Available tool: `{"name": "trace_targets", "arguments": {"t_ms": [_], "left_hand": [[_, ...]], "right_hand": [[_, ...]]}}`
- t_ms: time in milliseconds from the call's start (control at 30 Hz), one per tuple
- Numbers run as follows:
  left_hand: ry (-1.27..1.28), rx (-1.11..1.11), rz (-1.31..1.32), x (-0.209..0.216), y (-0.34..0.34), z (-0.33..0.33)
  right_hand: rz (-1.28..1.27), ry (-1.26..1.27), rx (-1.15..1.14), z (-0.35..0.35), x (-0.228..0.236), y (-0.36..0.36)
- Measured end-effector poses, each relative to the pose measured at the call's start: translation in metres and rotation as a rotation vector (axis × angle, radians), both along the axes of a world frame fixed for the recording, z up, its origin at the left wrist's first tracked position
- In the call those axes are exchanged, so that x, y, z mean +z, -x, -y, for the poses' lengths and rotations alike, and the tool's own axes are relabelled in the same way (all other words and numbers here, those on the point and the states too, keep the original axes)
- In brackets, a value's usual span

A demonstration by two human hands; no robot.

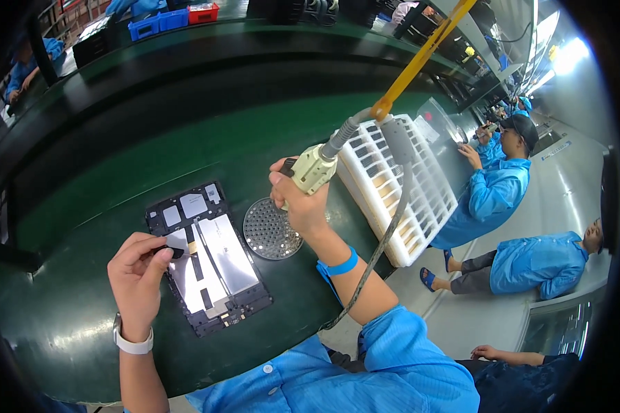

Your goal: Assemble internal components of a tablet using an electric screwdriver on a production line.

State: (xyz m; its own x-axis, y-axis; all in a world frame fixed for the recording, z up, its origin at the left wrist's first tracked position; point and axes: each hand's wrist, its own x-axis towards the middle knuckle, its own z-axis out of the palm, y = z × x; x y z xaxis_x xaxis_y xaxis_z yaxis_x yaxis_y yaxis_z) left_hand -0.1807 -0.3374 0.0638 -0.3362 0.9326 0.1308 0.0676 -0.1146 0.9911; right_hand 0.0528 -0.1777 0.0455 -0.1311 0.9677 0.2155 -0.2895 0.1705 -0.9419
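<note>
An opened tablet (pixel 222 251) lies on the green bench, its silvery battery area and dark frame facing up. Over its left edge my left hand (pixel 136 272) is closed in a pinch on a small black piece (pixel 171 251), whose exact kind I cannot make out. My right hand (pixel 303 205) is wrapped round a pale green electric screwdriver (pixel 315 171), raised beyond a round dish. Its working tip is hidden from me. That round metal dish (pixel 271 237), with many small dimples or holes, rests on the bench just right of the tablet.
A white slotted tray (pixel 397 224) stands at the right. A yellow hanger (pixel 420 55) and a grey cable (pixel 386 241) run from the screwdriver. Co-workers in blue (pixel 489 196) are at the right. Blue bins (pixel 158 23) and a red bin (pixel 203 12) sit at the far side.
</note>
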Motion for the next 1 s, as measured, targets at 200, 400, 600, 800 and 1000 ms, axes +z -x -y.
{"name": "trace_targets", "arguments": {"t_ms": [200, 400, 600, 800, 1000], "left_hand": [[0.072, -0.035, 0.018, -0.001, -0.007, -0.008], [0.098, -0.002, 0.086, -0.008, -0.012, -0.017], [0.129, -0.029, -0.08, -0.006, -0.01, -0.032], [0.076, -0.082, -0.224, -0.015, -0.015, -0.086], [0.022, -0.093, -0.646, -0.032, -0.017, -0.125]], "right_hand": [[0.0, -0.005, 0.004, -0.001, 0.0, -0.001], [0.003, 0.007, 0.009, -0.001, -0.002, -0.002], [0.016, 0.006, 0.027, -0.001, 0.001, -0.001], [0.039, 0.012, 0.028, 0.001, 0.004, -0.002], [0.011, 0.043, 0.053, 0.001, 0.005, -0.002]]}}
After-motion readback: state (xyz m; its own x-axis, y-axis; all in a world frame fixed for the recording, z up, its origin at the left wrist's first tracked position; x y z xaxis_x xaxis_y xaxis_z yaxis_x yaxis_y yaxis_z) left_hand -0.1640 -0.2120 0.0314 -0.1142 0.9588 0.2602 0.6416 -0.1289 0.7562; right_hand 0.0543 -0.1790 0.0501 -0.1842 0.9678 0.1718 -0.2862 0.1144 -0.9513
